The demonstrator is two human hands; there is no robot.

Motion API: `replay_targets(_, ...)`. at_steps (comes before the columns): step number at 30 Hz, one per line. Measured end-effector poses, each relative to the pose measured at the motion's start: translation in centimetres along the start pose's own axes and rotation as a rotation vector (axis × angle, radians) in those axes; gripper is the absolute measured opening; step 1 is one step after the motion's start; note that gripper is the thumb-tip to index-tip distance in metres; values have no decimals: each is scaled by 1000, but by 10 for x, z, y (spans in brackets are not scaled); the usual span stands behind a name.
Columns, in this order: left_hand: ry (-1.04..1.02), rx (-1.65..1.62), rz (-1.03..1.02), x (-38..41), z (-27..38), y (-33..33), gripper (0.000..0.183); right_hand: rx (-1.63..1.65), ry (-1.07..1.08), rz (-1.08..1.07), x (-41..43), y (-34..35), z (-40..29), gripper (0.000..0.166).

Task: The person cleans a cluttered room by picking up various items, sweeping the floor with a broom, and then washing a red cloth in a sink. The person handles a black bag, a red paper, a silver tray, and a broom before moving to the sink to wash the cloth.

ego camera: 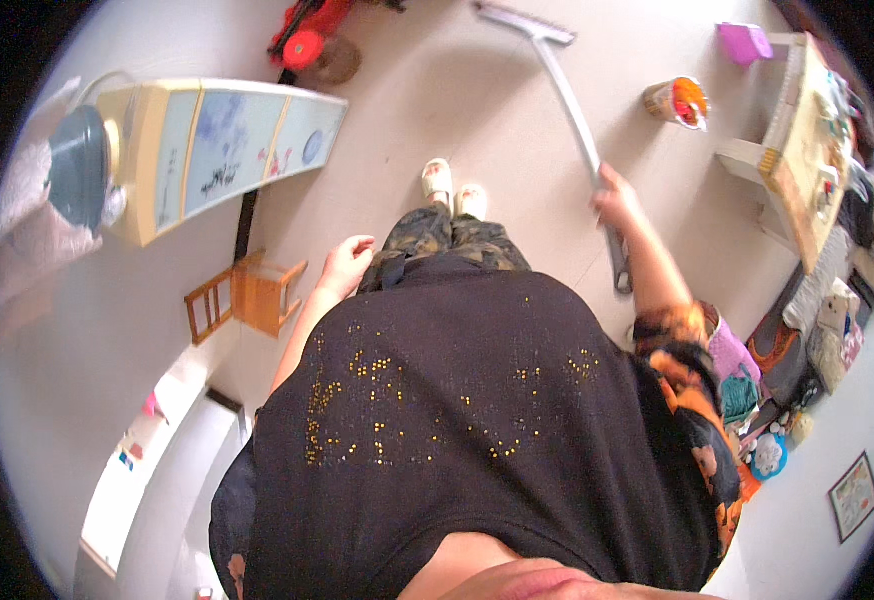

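My right hand (618, 201) grips the grey handle of a long-handled floor tool (566, 94), a broom or squeegee. Its T-shaped head (524, 24) is out ahead of my feet near the top of the view, over the pale floor (392, 112). Whether the head's edge carries bristles or a blade I cannot tell. The handle's lower end shows beneath my right forearm. Beside my left thigh hangs my left hand (348, 264), empty, its fingers loosely curved. My feet, in cream slippers (437, 178), stand between the two hands.
A small wooden chair (257, 294) and a tall cabinet with a floral front (230, 146) stand on the left. Ahead is a red wheeled object (303, 49). To the right are a waste bin (666, 103), a purple container (744, 43) and a cluttered table (793, 161).
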State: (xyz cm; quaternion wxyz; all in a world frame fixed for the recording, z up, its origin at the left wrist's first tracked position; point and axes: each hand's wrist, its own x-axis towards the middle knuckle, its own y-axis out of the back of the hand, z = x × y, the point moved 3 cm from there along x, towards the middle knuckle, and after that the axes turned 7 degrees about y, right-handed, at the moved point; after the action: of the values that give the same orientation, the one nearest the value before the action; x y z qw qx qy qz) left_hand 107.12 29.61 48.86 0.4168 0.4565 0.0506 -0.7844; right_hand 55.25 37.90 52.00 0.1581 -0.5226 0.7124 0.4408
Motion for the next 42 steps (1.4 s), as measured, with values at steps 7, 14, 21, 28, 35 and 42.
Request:
replay_targets(7, 111, 35, -14, -64, 32, -5, 35, 154, 20, -19, 143, -20, -36, 21)
replay_targets(14, -647, 308, 312, -63, 136, -22, 64, 239, -78, -152, 26, -195, -116, 24)
replay_targets(21, -827, -12, 92, -108, 90, 27, 20, 353, -125, -268, -39, -328, -118, 28)
replay_targets(28, -808, 48, 88, -196, -13, 159, 10, 401, -220, -351, -96, -500, -125, 19)
replay_targets(35, -741, 132, 172, -295, -91, 267, 13, 528, -241, -489, -223, -643, -176, 15)
replay_targets(42, -839, 97, 178, -346, -84, 294, 20, 596, -208, -424, -289, -616, -210, 15)
